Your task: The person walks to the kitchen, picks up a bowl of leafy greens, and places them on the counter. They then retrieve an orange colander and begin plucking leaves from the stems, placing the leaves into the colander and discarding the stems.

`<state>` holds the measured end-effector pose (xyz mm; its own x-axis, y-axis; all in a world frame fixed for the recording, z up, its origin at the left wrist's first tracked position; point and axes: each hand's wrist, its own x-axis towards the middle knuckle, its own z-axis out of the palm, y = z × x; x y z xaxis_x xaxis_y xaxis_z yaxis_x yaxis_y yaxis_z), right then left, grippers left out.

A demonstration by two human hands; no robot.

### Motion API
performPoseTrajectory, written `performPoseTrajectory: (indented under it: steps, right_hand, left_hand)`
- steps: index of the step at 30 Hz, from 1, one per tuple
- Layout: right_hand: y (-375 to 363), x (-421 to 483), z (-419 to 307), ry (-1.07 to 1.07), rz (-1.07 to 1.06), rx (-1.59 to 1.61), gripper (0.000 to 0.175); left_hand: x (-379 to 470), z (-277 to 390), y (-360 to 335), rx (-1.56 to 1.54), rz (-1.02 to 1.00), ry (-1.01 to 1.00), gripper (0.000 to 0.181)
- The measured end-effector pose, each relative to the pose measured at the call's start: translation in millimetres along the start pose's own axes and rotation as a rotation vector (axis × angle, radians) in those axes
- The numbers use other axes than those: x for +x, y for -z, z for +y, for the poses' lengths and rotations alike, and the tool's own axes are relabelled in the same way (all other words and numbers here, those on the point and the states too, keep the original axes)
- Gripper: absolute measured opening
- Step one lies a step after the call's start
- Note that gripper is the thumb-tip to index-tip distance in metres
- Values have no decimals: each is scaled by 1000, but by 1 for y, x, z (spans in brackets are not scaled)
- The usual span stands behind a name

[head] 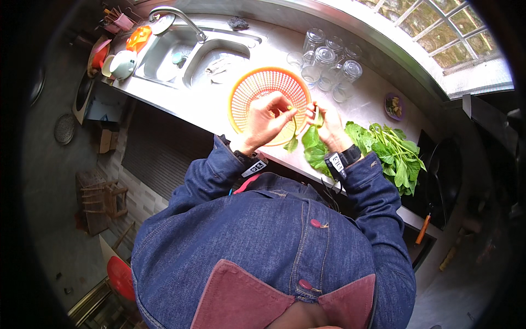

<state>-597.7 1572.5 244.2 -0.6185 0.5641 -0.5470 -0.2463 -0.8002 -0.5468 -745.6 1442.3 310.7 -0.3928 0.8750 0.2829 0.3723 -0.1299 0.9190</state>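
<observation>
Over the near right side of an orange plastic colander, my left hand pinches a thin green stem between thumb and fingertips. A small leaf hangs from its lower end. My right hand is just right of the colander's rim, its curled fingers around a piece of leafy green. Broad green leaves show below and left of that hand; whether they are part of the held piece I cannot tell. To the right of my right wrist lies a pile of leafy greens with long stems.
Several upturned glass mugs stand behind the colander. A double-bowl steel sink with a faucet is at the left. A purple dish sits at the back right. At far right, a ladle with a wooden handle rests in a dark wok.
</observation>
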Motion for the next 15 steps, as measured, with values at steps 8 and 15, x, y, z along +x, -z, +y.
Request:
performPoseTrajectory:
  steps: [8,15]
  right_hand:
    - [-8,-28,-32,102,-350,-270,24]
    - [-39,-46,-22,250,-282,-712,20]
  left_hand:
    - [12,-11,11,-532,-101,435,13]
    - [16,-8,6,-631,-186,477,15]
